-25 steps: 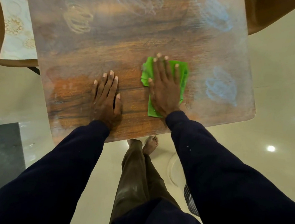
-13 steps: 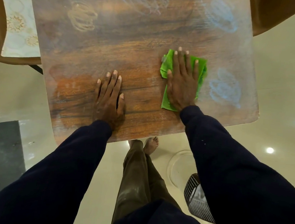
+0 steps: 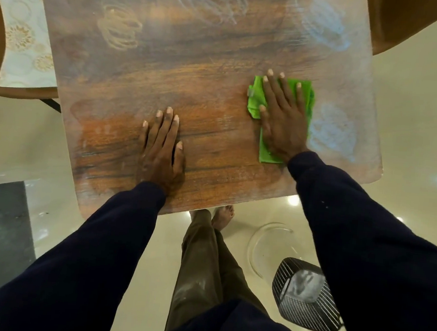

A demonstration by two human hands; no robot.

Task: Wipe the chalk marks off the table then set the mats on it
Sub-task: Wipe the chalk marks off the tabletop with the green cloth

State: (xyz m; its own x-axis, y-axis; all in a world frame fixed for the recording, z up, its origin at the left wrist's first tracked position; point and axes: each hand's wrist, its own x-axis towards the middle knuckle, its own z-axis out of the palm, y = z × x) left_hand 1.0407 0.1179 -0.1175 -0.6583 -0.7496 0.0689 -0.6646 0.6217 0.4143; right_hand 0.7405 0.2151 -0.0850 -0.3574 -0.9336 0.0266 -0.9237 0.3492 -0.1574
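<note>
Chalk marks [image 3: 331,133] left at right edge and far side of table [image 3: 217,107], near-left patch wiped, right hand [image 3: 282,118] flat on green cloth [image 3: 308,94], left hand [image 3: 162,147] spread empty, mats [image 3: 25,35] waiting aside.

Warm, fairly dim indoor light fills the scene. The glossy floor [image 3: 415,108] mirrors ceiling lamps as small white glare spots at about 3 and 5 o'clock of the frame. A soft sheen washes over the tabletop [image 3: 195,57] towards 12 o'clock, paling the wood grain there. A faint dark shadow hugs the left hand [image 3: 162,150] on its 3 o'clock side. The wide lens bows the tabletop's edges outward and stretches the dark sleeves [image 3: 363,244] at 6 o'clock. Detail looks slightly soft throughout, and the sleeves are nearly featureless black.
</note>
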